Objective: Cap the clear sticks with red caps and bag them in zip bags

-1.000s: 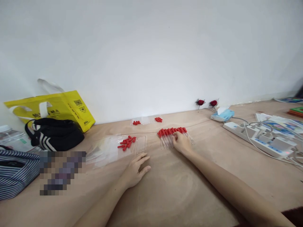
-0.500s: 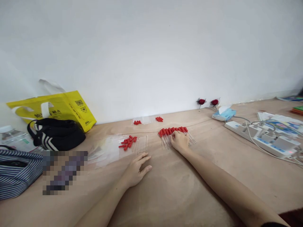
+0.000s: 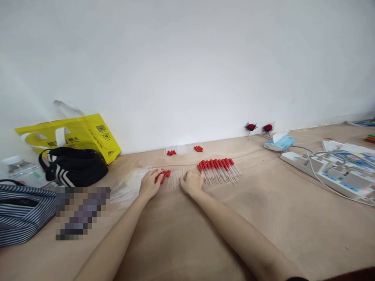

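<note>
My left hand (image 3: 150, 183) lies over a small pile of red bulb-shaped caps (image 3: 166, 174), its thumb and fingers closing on one of them. Just right of the pile, thin clear tubes (image 3: 175, 180) lie side by side in a row. At the right end of that row is my right hand (image 3: 191, 182), fingers curled in at a clear tube; its fingertips are partly hidden. To its right, a fanned row of clear tubes with red caps (image 3: 216, 166) on their far ends rests on the table.
Two small groups of red caps (image 3: 171, 153) lie with a clear bag near the wall. Plastic bags (image 3: 129, 189), a black pouch (image 3: 79, 166) and a yellow bag (image 3: 108, 144) are on the left. A power strip (image 3: 336, 179) with cables and a tissue pack (image 3: 279, 142) stand right.
My right hand has left the capped row and moved left to the bare tubes. My left hand has moved forward and left onto the loose red caps.
</note>
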`<state>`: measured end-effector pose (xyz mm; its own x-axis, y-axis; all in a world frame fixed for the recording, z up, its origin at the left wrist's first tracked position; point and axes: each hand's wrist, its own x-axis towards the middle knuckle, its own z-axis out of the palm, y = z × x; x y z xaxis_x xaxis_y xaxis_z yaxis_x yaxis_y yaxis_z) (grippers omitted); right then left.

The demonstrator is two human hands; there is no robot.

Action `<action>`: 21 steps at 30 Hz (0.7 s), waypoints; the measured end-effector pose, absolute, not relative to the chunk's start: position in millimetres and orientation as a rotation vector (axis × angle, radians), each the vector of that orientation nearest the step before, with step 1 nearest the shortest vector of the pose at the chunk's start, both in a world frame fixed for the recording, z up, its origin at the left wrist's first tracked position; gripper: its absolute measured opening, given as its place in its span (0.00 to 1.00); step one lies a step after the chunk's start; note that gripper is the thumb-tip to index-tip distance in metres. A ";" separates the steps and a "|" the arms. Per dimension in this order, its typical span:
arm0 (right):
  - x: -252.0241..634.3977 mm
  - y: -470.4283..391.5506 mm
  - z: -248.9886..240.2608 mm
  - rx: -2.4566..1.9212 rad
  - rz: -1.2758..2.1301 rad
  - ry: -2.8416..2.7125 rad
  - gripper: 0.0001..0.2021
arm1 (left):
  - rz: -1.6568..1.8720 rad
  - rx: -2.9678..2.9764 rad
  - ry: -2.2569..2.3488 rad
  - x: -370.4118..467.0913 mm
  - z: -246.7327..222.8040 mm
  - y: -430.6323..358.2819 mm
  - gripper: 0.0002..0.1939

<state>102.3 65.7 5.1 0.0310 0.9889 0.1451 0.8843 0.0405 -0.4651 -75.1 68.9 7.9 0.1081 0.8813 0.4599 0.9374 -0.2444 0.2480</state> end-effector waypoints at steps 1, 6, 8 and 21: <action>99.6 66.5 5.6 -1.899 0.330 -1.895 0.15 | -0.783 -2.255 -1.876 -79.5 7.6 78.3 0.14; 93.9 63.7 8.2 -1.910 0.308 -1.919 0.14 | -0.660 -2.331 -1.929 -81.4 1.0 106.0 0.17; 94.8 61.2 9.3 -1.900 0.291 -1.950 0.12 | -0.625 -2.368 -1.940 -77.4 -1.4 107.6 0.16; 143.6 32.7 13.5 -1.855 0.177 -2.167 0.11 | -0.766 -2.322 -1.968 -17.3 -13.7 54.8 0.17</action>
